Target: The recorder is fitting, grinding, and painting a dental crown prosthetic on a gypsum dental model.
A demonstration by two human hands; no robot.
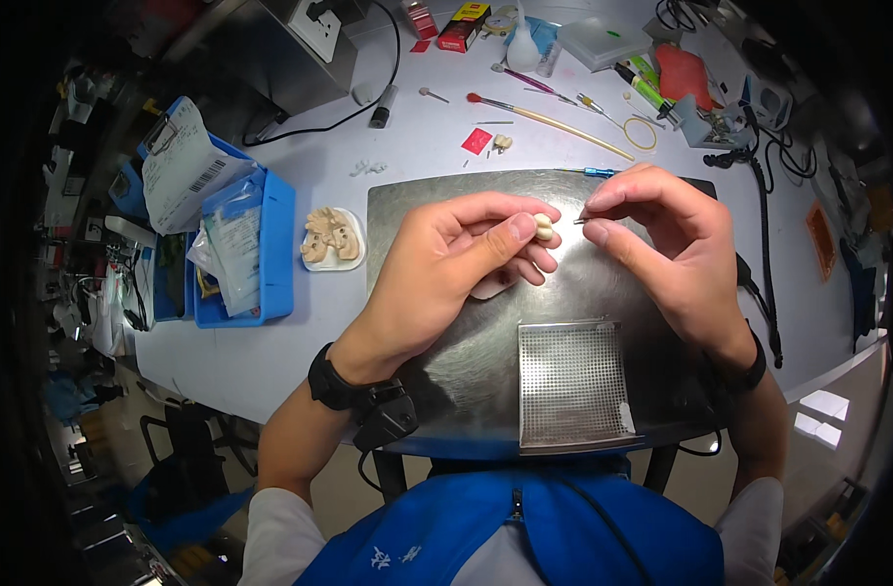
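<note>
My left hand (466, 244) is closed, with a cream-coloured dental crown piece (544, 227) pinched between thumb and fingers. It looks like joined teeth. Facing it from the right, my right hand (661, 225) pinches a small, thin metal piece (580, 220) between thumb and fingertips. Its tip points toward the crown piece, a small gap away; its exact kind is too small to tell. Both hands are above a dark metal plate (446, 381). Left of my left hand, a beige dental model (331, 237) rests on a white base.
A perforated metal tray (571, 381) lies near the front edge. At left stands a blue bin (278, 256) with bagged items and a paper slip. Farther back lie a long brush (554, 127), a red square (477, 142) and a white blower bulb (523, 49). A black cord (765, 225) runs down the right.
</note>
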